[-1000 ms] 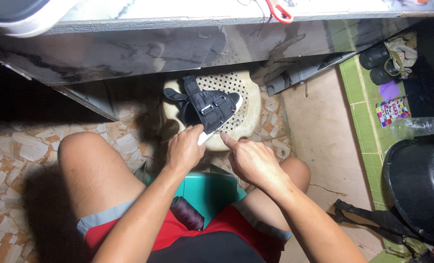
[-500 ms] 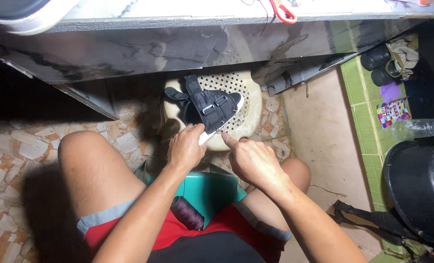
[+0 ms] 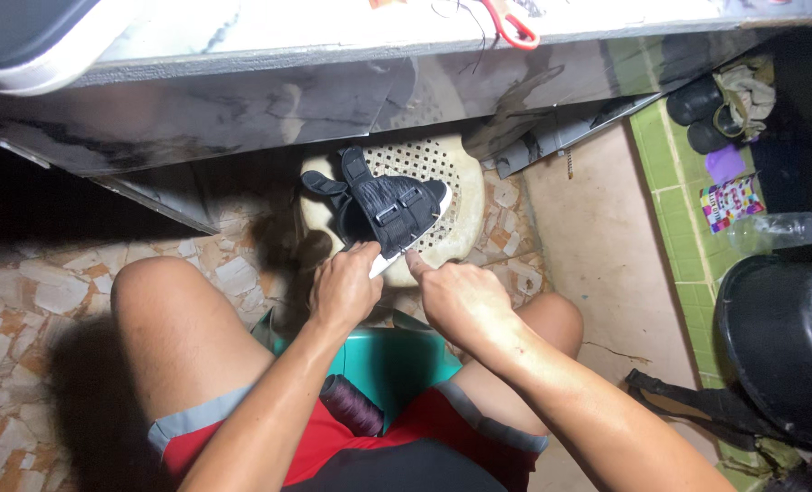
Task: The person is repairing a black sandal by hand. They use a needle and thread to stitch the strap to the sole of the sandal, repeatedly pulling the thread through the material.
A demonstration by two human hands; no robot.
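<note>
Both sets of fingers pinch the white sole edge of a black strapped shoe (image 3: 389,211) resting on a perforated cream basket (image 3: 465,211); left hand (image 3: 344,290) should brace steadily while right hand (image 3: 459,296) works.

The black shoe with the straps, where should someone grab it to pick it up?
Probably at the white sole edge, coming from the near side. The black shoe lies on a cream perforated stool with that end toward the person, where the left hand and right hand already meet it. The far straps flop loose.
</note>
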